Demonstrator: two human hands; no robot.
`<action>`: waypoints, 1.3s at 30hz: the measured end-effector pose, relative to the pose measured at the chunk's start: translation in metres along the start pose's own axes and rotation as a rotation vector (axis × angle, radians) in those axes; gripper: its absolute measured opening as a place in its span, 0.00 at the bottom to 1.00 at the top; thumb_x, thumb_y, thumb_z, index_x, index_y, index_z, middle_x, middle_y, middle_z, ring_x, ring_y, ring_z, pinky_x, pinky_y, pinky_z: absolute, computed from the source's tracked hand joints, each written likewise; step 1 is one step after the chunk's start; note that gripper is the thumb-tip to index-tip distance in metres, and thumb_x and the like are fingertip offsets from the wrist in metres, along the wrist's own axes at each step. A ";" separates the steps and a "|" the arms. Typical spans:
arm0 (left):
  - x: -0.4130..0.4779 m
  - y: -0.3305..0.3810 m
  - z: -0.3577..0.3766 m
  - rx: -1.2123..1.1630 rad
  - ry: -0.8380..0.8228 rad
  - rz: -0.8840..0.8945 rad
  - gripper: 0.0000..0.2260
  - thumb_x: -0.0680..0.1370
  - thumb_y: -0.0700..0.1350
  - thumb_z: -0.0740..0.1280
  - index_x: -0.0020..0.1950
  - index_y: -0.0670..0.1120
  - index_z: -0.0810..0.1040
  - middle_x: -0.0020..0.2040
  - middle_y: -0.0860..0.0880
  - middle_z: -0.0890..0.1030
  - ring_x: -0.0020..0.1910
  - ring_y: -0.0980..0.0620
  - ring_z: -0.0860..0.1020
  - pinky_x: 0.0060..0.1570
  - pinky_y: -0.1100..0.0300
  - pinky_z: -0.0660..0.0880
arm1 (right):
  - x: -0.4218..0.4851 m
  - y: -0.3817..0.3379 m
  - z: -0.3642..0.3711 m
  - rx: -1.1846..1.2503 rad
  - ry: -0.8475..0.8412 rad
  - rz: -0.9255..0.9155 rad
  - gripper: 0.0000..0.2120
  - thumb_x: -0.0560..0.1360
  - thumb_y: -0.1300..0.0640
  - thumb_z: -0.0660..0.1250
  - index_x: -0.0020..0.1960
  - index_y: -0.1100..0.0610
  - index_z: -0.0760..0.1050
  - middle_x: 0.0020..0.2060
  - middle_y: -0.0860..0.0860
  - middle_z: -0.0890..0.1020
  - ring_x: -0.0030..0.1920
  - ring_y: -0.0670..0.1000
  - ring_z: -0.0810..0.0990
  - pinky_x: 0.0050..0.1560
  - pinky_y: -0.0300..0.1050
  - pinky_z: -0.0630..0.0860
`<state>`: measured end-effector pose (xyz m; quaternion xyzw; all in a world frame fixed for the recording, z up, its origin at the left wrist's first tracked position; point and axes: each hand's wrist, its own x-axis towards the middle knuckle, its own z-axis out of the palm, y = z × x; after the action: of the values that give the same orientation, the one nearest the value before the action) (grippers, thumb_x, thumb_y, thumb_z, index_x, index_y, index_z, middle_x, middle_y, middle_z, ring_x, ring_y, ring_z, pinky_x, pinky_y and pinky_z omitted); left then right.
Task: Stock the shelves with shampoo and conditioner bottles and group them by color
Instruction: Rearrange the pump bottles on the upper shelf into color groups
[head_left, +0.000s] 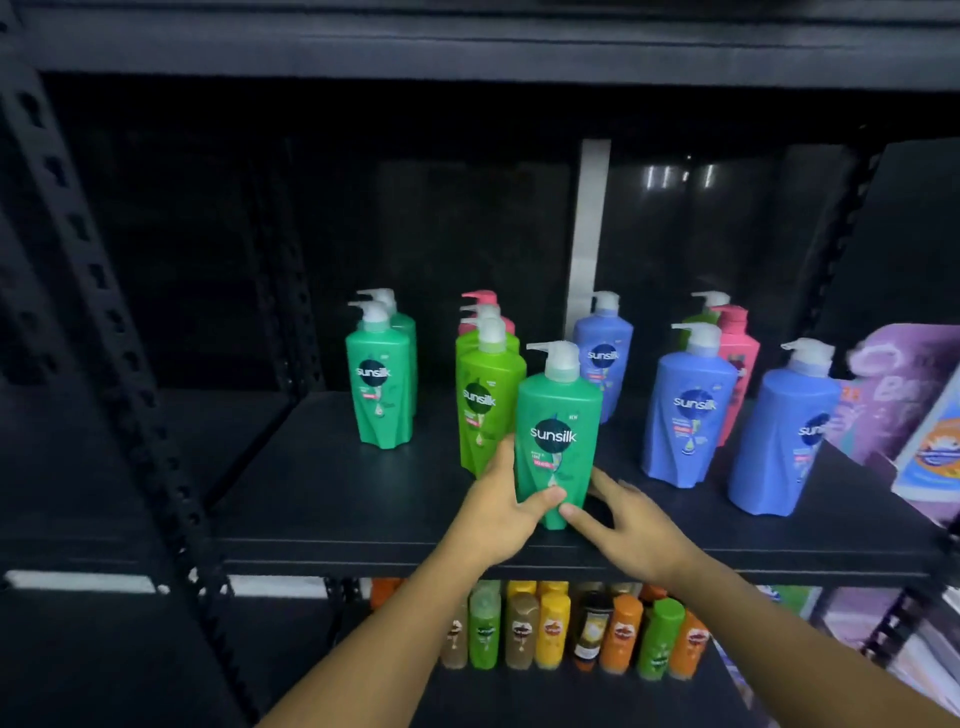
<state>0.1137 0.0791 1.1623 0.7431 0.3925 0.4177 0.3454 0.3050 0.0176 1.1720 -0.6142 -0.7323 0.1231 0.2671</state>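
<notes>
Head: green bottle in left hand

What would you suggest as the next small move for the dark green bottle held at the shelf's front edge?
Probably slide the dark green bottle left toward the two matching bottles. The left hand grips it low, the right hand lies open by its base, and it stands by the lime bottles.

- I see the shelf as matt black metal, the perforated upright likewise.
- The teal-green bottle looks like smooth plastic, faintly sheened.
- The purple pack seems glossy.
</notes>
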 end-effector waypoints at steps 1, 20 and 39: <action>-0.006 -0.001 -0.010 -0.003 0.009 -0.008 0.31 0.76 0.48 0.75 0.75 0.58 0.64 0.66 0.58 0.78 0.62 0.65 0.77 0.63 0.64 0.72 | 0.002 -0.008 0.005 0.012 -0.009 -0.012 0.28 0.79 0.32 0.58 0.75 0.38 0.61 0.67 0.34 0.76 0.67 0.41 0.75 0.70 0.50 0.69; -0.030 -0.039 -0.165 0.140 0.211 -0.254 0.30 0.82 0.44 0.69 0.79 0.56 0.59 0.64 0.57 0.78 0.59 0.59 0.75 0.58 0.64 0.68 | 0.057 -0.100 0.104 -0.360 -0.162 -0.182 0.28 0.85 0.42 0.44 0.82 0.53 0.56 0.81 0.48 0.57 0.81 0.48 0.52 0.80 0.49 0.49; -0.008 -0.069 -0.173 0.185 0.309 -0.287 0.25 0.83 0.45 0.66 0.78 0.55 0.61 0.60 0.55 0.79 0.56 0.53 0.77 0.53 0.58 0.73 | 0.052 -0.102 0.108 -0.420 -0.115 -0.190 0.29 0.84 0.42 0.40 0.82 0.52 0.55 0.81 0.47 0.57 0.81 0.46 0.52 0.80 0.46 0.48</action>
<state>-0.0636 0.1352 1.1728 0.6355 0.5789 0.4354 0.2672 0.1558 0.0618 1.1471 -0.5767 -0.8103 -0.0225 0.1016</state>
